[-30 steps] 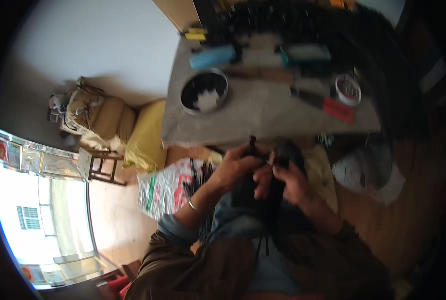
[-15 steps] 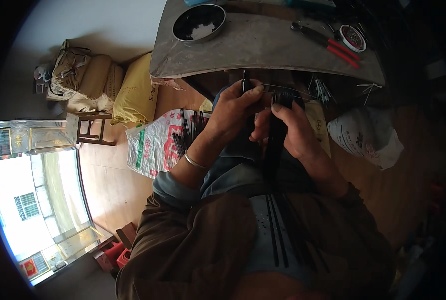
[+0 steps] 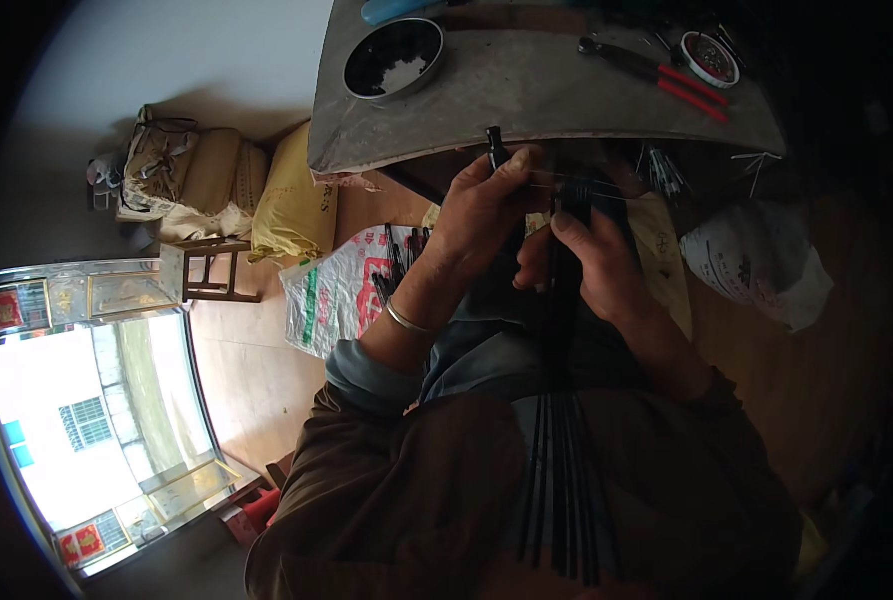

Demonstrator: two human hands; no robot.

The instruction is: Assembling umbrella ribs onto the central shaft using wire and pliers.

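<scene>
The bundle of slim black rods (image 3: pixel 563 480) lies lengthwise toward the person's body, its far end clasped in the right hand (image 3: pixel 601 255) — the nearer one — while the left hand (image 3: pixel 481 205), just beside it, grips a short black piece (image 3: pixel 496 150) tilted toward the table (image 3: pixel 506 115). On the table, a round bowl (image 3: pixel 413 84) holds dark bits and a white clump, and a white-rimmed tub (image 3: pixel 718 83) — farther right — holds small pieces too tiny to identify.
</scene>
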